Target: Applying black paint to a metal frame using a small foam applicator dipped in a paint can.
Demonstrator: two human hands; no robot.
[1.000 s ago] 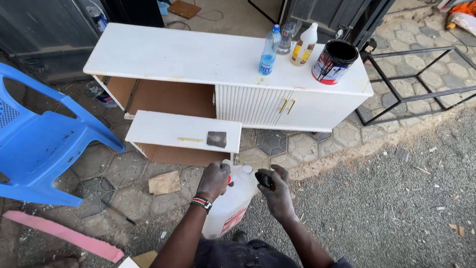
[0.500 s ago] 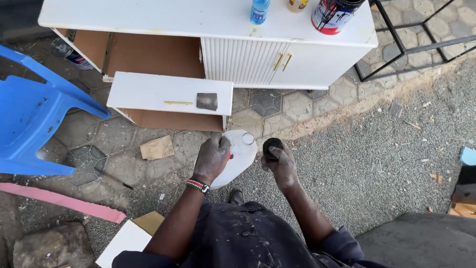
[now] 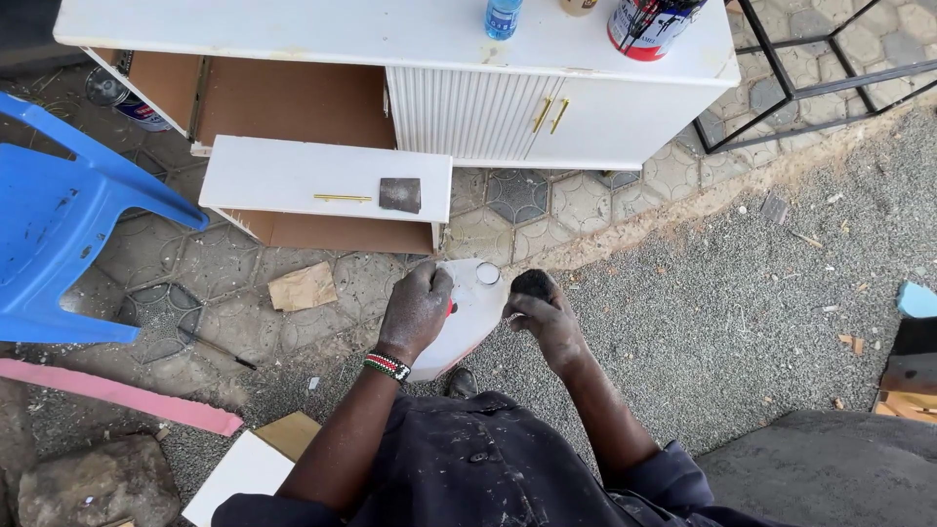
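Note:
My left hand [image 3: 415, 307] grips the top of a white plastic jug [image 3: 468, 317] that leans to the right over the ground, its round mouth uncapped and open. My right hand [image 3: 542, 312] is closed around a small dark object, probably the jug's cap, just right of the mouth. A beaded band circles my left wrist. Just beyond my hands lies a white drawer [image 3: 327, 181] with a brass handle and a small dark sanding block [image 3: 400, 195] on its face. Behind it stands a white cabinet [image 3: 605, 117] with brass door handles.
A blue plastic chair [image 3: 59, 215] stands at the left. On the cabinet top are a paint can [image 3: 644, 24] and a blue bottle [image 3: 503, 15]. A pink board [image 3: 117, 395], wood scraps [image 3: 303, 288] and a stone [image 3: 93, 483] lie on the paving. A black metal frame [image 3: 800, 88] stands at upper right.
The view has tilted down and closer to my hands. The jug now leans further right and its open mouth shows. My right hand stays closed beside the mouth.

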